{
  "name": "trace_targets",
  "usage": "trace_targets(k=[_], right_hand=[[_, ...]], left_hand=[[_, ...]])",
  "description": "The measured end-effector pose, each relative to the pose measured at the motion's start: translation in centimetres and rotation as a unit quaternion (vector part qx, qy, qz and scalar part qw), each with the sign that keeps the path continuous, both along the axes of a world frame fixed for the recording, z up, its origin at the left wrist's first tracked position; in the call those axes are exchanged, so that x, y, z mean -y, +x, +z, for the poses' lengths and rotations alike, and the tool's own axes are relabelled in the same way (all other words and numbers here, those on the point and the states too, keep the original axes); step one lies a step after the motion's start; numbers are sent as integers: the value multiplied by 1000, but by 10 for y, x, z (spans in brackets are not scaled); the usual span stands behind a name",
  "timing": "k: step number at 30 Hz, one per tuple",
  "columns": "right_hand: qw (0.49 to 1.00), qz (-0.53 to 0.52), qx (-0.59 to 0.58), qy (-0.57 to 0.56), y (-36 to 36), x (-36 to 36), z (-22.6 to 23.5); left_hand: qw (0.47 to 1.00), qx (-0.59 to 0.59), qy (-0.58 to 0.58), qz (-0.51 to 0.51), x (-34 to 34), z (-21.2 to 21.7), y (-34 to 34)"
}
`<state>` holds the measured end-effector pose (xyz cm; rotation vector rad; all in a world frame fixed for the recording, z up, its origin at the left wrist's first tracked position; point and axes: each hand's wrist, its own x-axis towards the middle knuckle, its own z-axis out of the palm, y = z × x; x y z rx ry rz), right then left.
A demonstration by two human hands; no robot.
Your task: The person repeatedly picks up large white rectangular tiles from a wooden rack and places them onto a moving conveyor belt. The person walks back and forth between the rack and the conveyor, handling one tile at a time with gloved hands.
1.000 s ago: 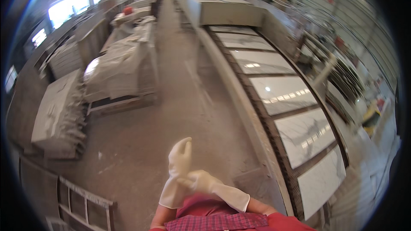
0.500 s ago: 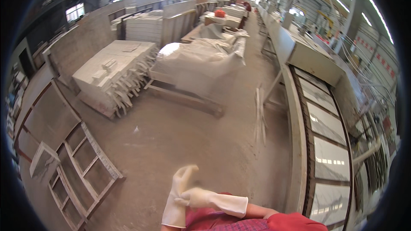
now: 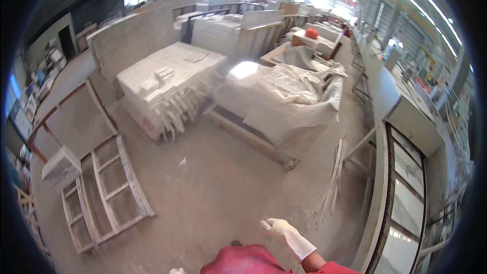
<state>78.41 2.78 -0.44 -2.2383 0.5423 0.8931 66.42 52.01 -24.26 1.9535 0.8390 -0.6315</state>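
Observation:
My right hand [image 3: 280,229], in a cream rubber glove, is at the lower middle over the brown floor. Its fingers curl inward and no object shows in them. A bare stretch of forearm and a red sleeve follow behind the cuff. Of my left hand [image 3: 177,271], only a small pale gloved bit shows at the bottom edge; its fingers are hidden. The two hands are well apart, with red clothing [image 3: 243,260] between them. Neither touches anything that I can see.
A metal frame rack [image 3: 109,193] with a marble-look piece [image 3: 62,165] stands at left. Ahead are a stack of pale slabs [image 3: 172,66] and a plastic-covered pallet load [image 3: 284,96]. Thin strips [image 3: 335,175] lie beside a conveyor [image 3: 381,203] carrying white marble-look tiles [image 3: 407,205].
My hands, which were together with the right one at the left glove's wrist, have separated. The left has dropped to the bottom edge. The view has swung left, shifting the scene rightward.

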Motion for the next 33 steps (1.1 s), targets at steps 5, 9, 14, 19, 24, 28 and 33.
trace_targets(k=[5,9,14,19,24,28,33], right_hand=[[985,130,-59,-94,19,21,-84],[973,220,-64,-35,48,13,-148],[978,189,-55,65,99,-27,-183],[985,135,-26,108,133,-103,-172],[981,160,-70,82,156,-165,-178],[974,154,-143,82,178,-207,-193],[949,281,-137,23,224,-274,-182]], left_hand=[[981,-115,64,139,-18,-17,-86],[976,-145,37,155,-11,-6,-99],[972,-161,37,167,-15,32,-55],[971,-140,72,178,-67,39,-13],[966,-99,115,208,-121,25,6],[963,-96,119,222,-142,0,-10],[941,-27,-40,334,-154,-46,-32]])
